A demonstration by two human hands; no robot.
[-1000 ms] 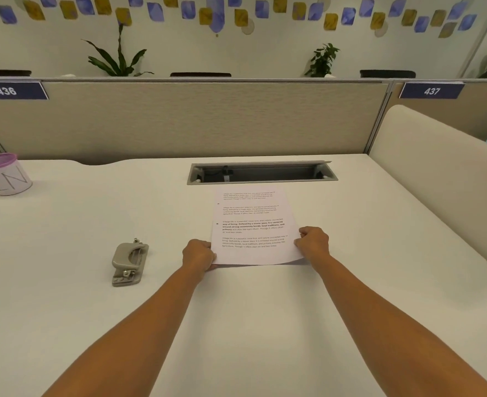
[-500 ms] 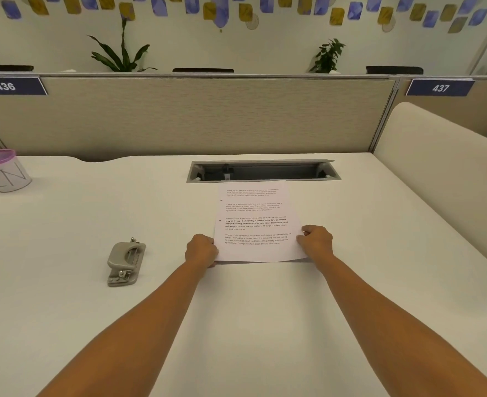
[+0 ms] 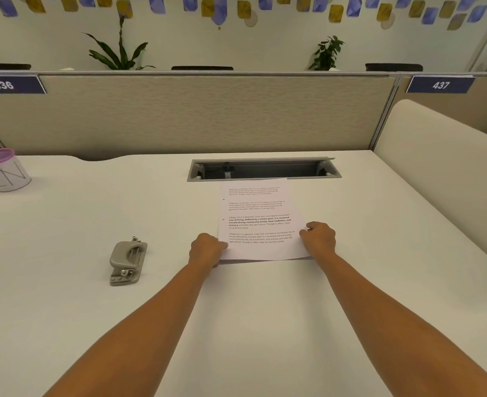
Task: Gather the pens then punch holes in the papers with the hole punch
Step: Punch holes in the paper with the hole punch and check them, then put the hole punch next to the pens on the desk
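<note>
Item 1. Stack of white printed papers [image 3: 258, 222], middle of the white desk [image 3: 93, 325], far edge just meeting the grey recessed cable tray [image 3: 262, 169]. I note two small dark marks on the left margin. I judge them punched holes, though they are too small to be sure.

Item 2. Left hand [image 3: 206, 250]: fingers curled, pinching the near left corner of the papers.

Item 3. Right hand [image 3: 319, 239]: fingers curled, holding the near right corner. The near edge sits slightly lifted.

Item 4. Grey metal hole punch [image 3: 127, 260], left of the papers, apart from them, untouched.

Item 5. White cup with purple rim [image 3: 6, 174], far left, contents not visible.

Status. I see no pens, so I cannot confirm the gathering. Punching looks done on this stack, and I judge any further sheets remain.
</note>
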